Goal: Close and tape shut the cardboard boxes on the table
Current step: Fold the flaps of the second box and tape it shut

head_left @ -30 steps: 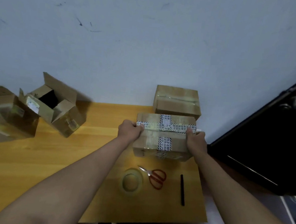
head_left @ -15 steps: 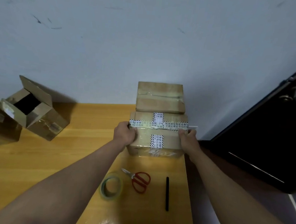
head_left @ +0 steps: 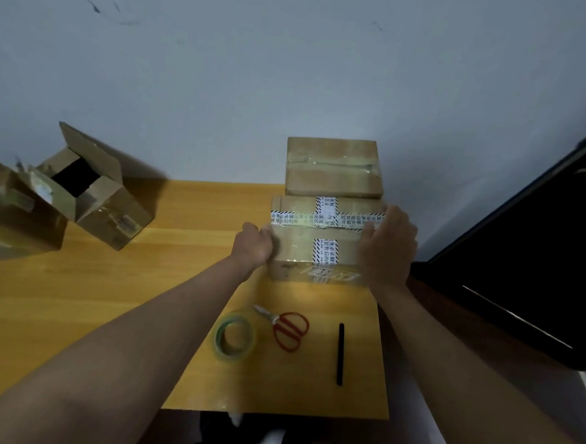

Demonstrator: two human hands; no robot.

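A closed cardboard box with printed tape sits at the right middle of the frame on the yellow table. The left hand curls round its left edge. The right hand lies flat on top, fingers spread. An open box sits at the left. Nearer are a tape roll and red scissors.
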